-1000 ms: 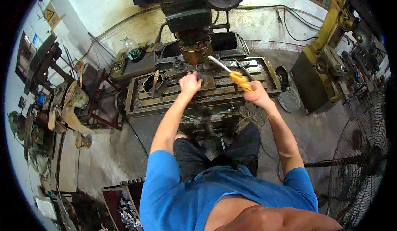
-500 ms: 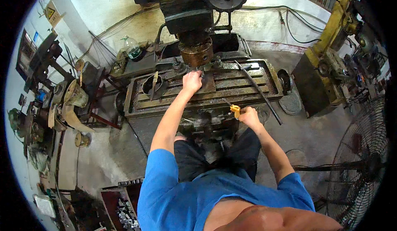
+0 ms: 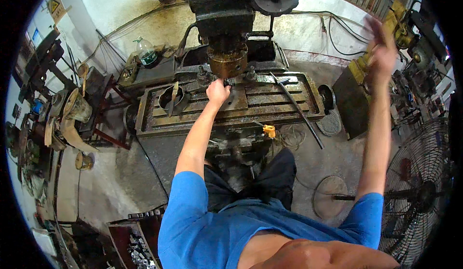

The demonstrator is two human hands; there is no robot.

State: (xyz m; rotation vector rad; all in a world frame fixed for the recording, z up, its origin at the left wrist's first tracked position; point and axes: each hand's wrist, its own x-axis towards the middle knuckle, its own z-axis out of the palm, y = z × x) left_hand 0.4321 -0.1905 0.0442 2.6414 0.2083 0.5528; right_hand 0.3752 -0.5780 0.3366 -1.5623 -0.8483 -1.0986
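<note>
My left hand [image 3: 218, 93] is closed at the worktable, just under the brown round spindle head [image 3: 228, 61] of a milling machine. Its fingers wrap round something by the clamped workpiece area that I cannot make out. High on the right, my right hand [image 3: 382, 54] is raised away from the machine, blurred, with fingers stretched out and nothing seen in them. A yellow handle [image 3: 268, 131] on a dark rod sits at the front edge of the slotted machine table [image 3: 270, 109], touched by neither hand.
A long metal bar with a crosspiece [image 3: 301, 112] lies across the table's right side and overhangs its front. A round tin [image 3: 171, 100] with a brush-like stick stands on the left. Behind is a large clear bottle [image 3: 146, 52]; a caged fan [image 3: 419, 192] stands at right.
My right hand has let go of the yellow handle and swung up to the far right. My left hand stays under the spindle head. The view has shifted slightly.
</note>
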